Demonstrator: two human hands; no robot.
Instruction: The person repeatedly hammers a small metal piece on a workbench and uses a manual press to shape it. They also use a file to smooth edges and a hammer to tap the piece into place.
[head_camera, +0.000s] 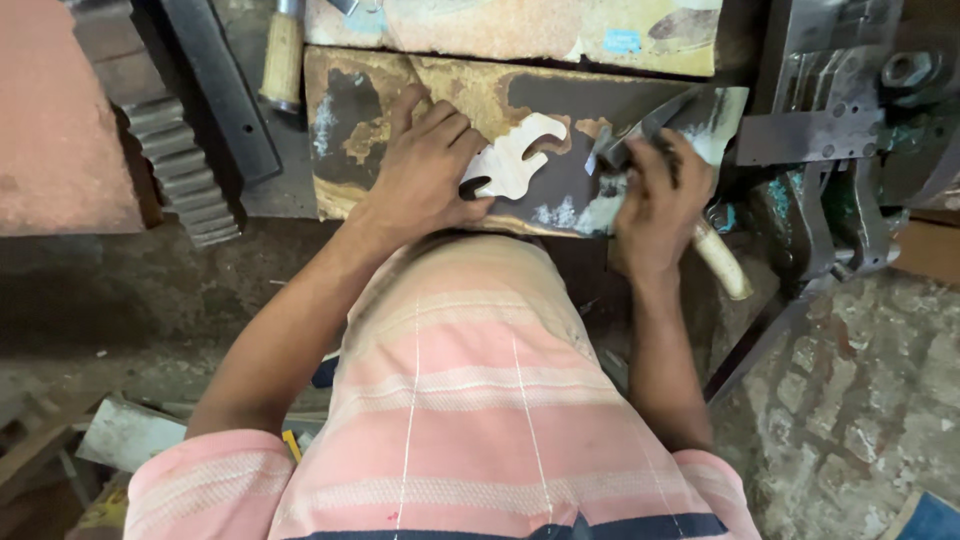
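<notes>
View from above of a person in a pink and cream striped shirt (470, 400) leaning over a worn, stained wooden work block (400, 90). The left hand (425, 165) lies palm down on the block, fingers curled together, pressing on the near left end of a pale, flat carved wooden piece with curved notches (515, 158). That piece lies on the block near its middle, slanting from near left to far right.

The right hand (655, 205) is closed in a fist around a metal file with a pale wooden handle (722, 262). The handle sticks out from the near side of the fist towards the right; the grey blade (640, 128) runs far and slightly left, its tip just right of the carved piece. Whether blade and piece touch cannot be told.

To the right stands a dark metal vise (830, 120). At the far left lie a grey toothed metal bar (185, 180) and another tool with a pale wooden handle (283, 60).
</notes>
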